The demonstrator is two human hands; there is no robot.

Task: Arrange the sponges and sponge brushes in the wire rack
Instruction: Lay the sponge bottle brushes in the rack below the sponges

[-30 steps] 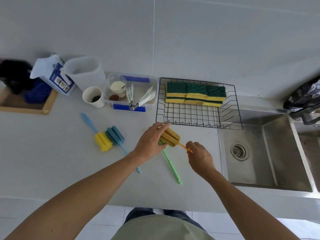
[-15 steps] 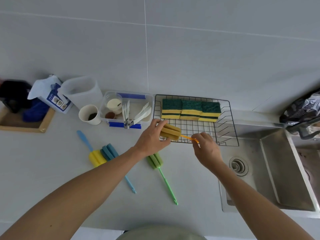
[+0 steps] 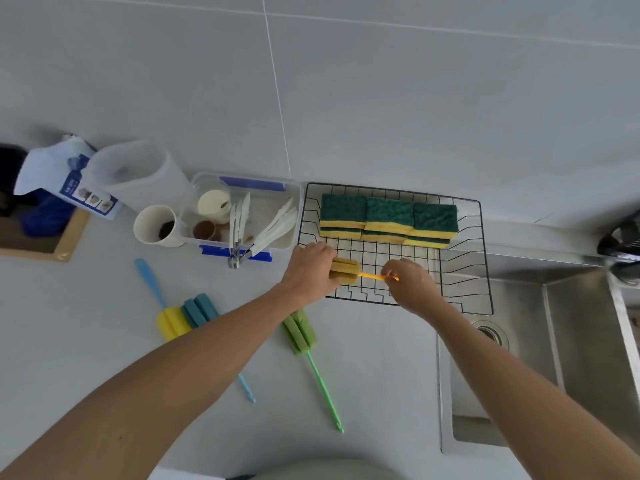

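A black wire rack (image 3: 481, 251) stands on the counter beside the sink, with several green-and-yellow sponges (image 3: 388, 220) stacked along its back. Over the rack's front left part I hold an orange sponge brush (image 3: 344, 270) level. My left hand (image 3: 310, 271) grips its sponge head and my right hand (image 3: 410, 285) pinches its thin orange handle. On the counter lie a green sponge brush (image 3: 301, 332), a blue sponge brush (image 3: 201, 310) and a yellow sponge brush (image 3: 171, 323) with a blue handle.
Left of the rack stands a clear plastic box (image 3: 242, 216) with white utensils, a white cup (image 3: 157, 225), a translucent jug (image 3: 135, 174) and a tissue pack (image 3: 62, 171). A steel sink (image 3: 540, 341) lies to the right, a wooden tray (image 3: 45, 244) far left.
Both hands lifted the orange sponge brush off the counter and carried it away from me to over the rack's front left. The green brush stayed on the counter.
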